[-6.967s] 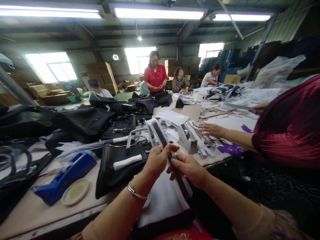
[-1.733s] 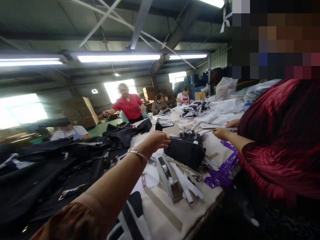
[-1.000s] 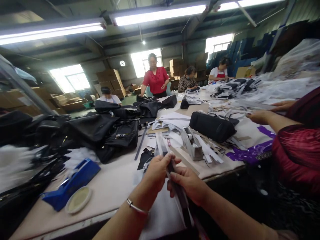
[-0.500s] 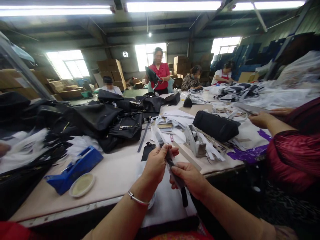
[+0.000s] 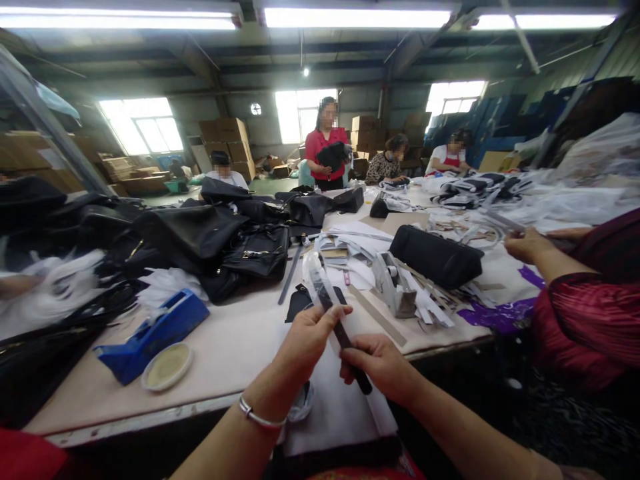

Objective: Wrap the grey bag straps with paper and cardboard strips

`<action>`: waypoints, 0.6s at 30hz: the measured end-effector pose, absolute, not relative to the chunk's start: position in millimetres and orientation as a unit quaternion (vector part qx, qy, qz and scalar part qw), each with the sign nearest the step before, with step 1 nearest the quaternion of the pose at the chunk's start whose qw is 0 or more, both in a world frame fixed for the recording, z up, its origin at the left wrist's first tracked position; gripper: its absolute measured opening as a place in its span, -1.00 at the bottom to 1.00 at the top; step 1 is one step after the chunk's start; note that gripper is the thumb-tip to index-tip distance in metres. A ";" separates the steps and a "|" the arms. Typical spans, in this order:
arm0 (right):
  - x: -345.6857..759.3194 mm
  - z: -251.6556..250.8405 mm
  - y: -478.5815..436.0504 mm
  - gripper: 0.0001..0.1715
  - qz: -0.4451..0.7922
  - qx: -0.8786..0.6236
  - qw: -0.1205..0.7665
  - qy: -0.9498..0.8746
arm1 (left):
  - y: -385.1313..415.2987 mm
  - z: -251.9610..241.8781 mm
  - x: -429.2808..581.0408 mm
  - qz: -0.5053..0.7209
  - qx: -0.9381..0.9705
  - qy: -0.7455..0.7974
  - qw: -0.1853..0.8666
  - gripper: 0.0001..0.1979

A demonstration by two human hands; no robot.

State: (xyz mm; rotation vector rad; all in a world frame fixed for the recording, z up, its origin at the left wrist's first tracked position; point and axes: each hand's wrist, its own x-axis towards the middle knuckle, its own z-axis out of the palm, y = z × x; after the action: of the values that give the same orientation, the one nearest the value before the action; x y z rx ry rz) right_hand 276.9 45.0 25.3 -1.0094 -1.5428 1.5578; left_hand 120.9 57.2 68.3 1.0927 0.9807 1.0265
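Observation:
Between my hands is a dark strap [image 5: 343, 335] with a rounded lower end and a strip of clear or white film [image 5: 315, 268] along its upper part. My left hand [image 5: 311, 337] is closed around the middle of the strap, thumb on top. Lower down, my right hand [image 5: 379, 365] pinches the strap near its rounded end. Beyond my left hand a small black flat piece [image 5: 299, 303] lies on the table. A white sheet [image 5: 335, 407] covers the area under my hands.
To the left are a blue tape dispenser [image 5: 155, 340], a round shallow dish [image 5: 167, 367] and piled black bags [image 5: 200, 233]. A grey tape dispenser [image 5: 393, 283], paper strips and a black pouch [image 5: 435, 255] lie right. A co-worker's arm [image 5: 550, 257] reaches in from the right; several people work beyond.
The film's upper end now stands out as a curved loop above my left hand, and more dark strap shows between my hands. The standing co-worker's black item has shifted right and lower.

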 end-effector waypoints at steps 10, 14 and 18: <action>281.1 28.8 47.0 -0.65 0.382 -0.433 0.435 -0.691 | 44.3 52.4 105.5 0.506 0.506 0.492 0.496 -0.84; 277.2 22.3 41.6 -0.39 0.597 -0.474 0.386 -0.519 | 40.2 50.9 105.3 0.532 0.515 0.483 0.468 -0.81; 262.5 23.6 44.5 -0.56 0.703 -0.434 0.396 -0.401 | 33.5 48.6 111.3 0.497 0.544 0.470 0.487 -0.79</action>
State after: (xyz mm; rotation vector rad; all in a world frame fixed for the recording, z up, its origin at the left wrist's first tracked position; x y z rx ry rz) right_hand 262.5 44.5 23.6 -1.0986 -1.0170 1.7811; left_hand 111.3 33.5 48.6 1.3222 1.1424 1.2084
